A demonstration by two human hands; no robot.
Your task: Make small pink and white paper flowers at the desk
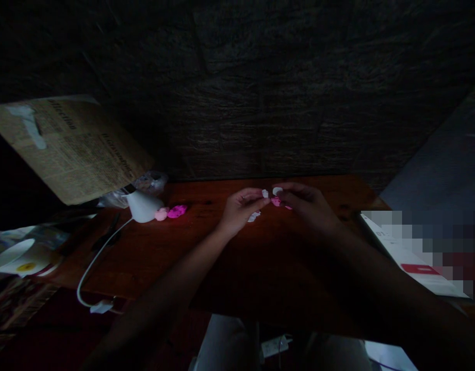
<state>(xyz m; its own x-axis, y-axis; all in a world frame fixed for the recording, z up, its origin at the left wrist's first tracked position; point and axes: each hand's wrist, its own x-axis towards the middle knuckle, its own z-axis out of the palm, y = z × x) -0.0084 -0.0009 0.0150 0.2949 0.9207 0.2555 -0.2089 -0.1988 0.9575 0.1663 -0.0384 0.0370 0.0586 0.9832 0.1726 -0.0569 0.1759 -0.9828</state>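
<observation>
Above the wooden table, my left hand pinches a small white piece between thumb and fingertips. Close by on the right, my right hand has its fingers closed on another soft-looking white piece. A bright pink lump shows just under the right fingertips; whether they touch it I cannot tell. Below my left hand, a crumpled white scrap lies on the tabletop. The light is dim, so whether these are clay or paper is unclear.
A white lamp base with a newspaper-print shade stands left, its white cable hanging over the edge. Beside it lie a pale pink lump and a magenta lump. A white cup is far left; a dark wall rises behind.
</observation>
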